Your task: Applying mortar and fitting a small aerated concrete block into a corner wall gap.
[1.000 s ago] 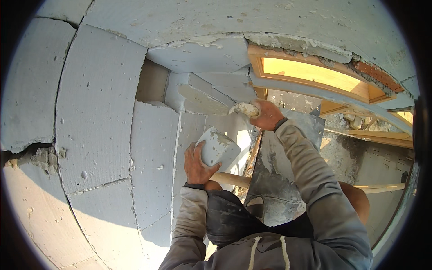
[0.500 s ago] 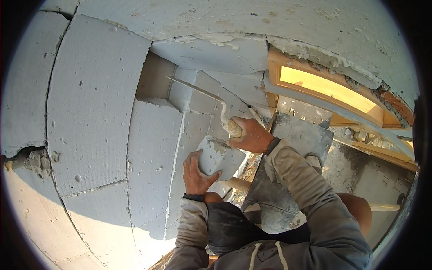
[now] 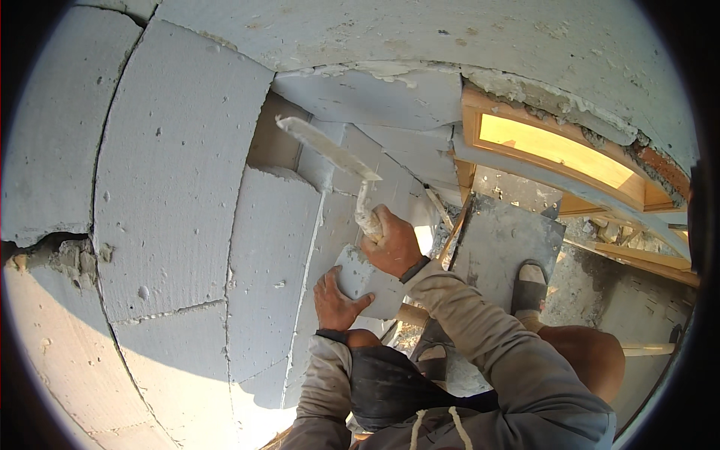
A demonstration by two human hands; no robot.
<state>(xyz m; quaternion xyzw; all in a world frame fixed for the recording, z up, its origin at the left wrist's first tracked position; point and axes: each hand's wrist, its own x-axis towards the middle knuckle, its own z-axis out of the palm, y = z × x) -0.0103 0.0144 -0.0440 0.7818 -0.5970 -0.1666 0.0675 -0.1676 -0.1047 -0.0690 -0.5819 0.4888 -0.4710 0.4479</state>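
Note:
My left hand (image 3: 339,301) grips a small cut piece of pale grey aerated concrete block (image 3: 367,285), thumb across its near face. Just above that piece, my right hand (image 3: 393,244) is closed around the mortar-smeared handle of a trowel (image 3: 330,148). Its blade points up and left, its flat side partly showing, in front of a square gap (image 3: 274,133) in the block wall (image 3: 169,165). The underside of my right hand is close to the block piece; whether they touch I cannot tell.
A yellow-lit wooden window frame (image 3: 555,150) sits in the wall at the upper right. Below it lies a grey board platform (image 3: 502,240), where my sandalled foot (image 3: 531,281) rests. Wooden poles and rubble show beneath. Broken mortar (image 3: 73,262) fills a hole at the left.
The trowel has turned so its blade shows more of its flat side. My right hand has moved left and down, nearer my left hand. My view has shifted slightly.

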